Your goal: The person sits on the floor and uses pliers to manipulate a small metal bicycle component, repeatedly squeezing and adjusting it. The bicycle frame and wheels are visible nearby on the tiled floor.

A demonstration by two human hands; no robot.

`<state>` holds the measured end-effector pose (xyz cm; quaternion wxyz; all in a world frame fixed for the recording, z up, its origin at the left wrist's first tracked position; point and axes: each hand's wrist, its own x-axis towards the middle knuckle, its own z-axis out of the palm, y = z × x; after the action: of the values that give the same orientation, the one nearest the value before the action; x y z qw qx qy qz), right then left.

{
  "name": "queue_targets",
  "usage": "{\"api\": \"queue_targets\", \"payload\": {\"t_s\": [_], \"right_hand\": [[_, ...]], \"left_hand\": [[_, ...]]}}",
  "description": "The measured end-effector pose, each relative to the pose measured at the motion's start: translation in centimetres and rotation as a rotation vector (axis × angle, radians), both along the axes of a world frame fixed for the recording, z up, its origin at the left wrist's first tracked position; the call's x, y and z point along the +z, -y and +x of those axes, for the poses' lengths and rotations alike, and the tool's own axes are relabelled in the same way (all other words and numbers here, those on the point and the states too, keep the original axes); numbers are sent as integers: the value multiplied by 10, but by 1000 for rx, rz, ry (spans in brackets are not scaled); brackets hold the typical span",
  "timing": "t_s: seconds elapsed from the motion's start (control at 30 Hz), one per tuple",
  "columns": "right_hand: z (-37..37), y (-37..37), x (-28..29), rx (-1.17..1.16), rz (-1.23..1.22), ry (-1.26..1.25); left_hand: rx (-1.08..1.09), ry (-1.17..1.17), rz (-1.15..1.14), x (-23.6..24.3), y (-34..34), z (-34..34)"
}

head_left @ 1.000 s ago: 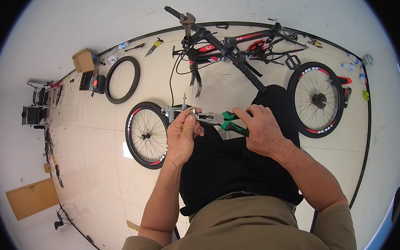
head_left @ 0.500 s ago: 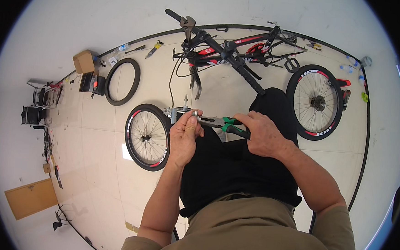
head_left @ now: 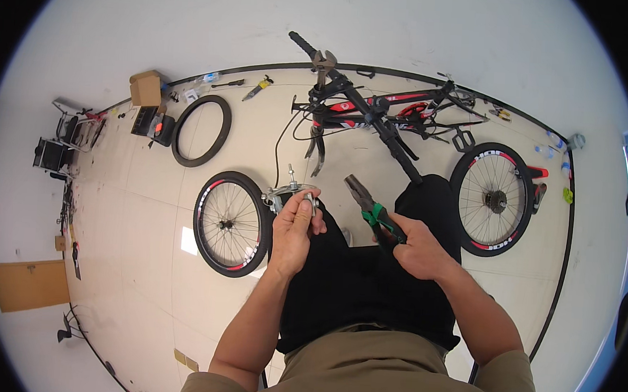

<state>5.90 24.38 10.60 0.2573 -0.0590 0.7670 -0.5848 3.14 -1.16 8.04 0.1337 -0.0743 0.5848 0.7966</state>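
Observation:
My left hand is closed, pinching a small silver metal piece between thumb and fingers. Just beyond those fingers a silver metal bicycle part with a threaded rod sticks up near my left knee, partly hidden by the hand. A dark cable runs from near it up toward the handlebar. In my right hand is a pair of pliers with green and black handles. Its jaws point up and left, apart from the metal piece; whether they are parted is hard to see.
The red and black bicycle frame lies ahead, with an adjustable wrench at its handlebar. One wheel lies left, another right. A bare tyre and an open cardboard box are farther left.
The pliers have come off the metal piece at my left hand, moving right and turning so the jaws point upward. My left hand keeps its pinch. The whole scene sits lower in view.

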Motion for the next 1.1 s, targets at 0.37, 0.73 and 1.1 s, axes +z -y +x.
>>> {"api": "queue_targets", "payload": {"t_s": [0.37,0.73,1.1], "right_hand": [[24,14,0,-39,-262,268],[19,5,4,84,166,13],[16,-1,1,79,134,56]], "left_hand": [[51,-30,-92,-12,-1,1],[-100,-71,-75,4,-3,8],[-218,-445,-593,8,-2,7]]}}
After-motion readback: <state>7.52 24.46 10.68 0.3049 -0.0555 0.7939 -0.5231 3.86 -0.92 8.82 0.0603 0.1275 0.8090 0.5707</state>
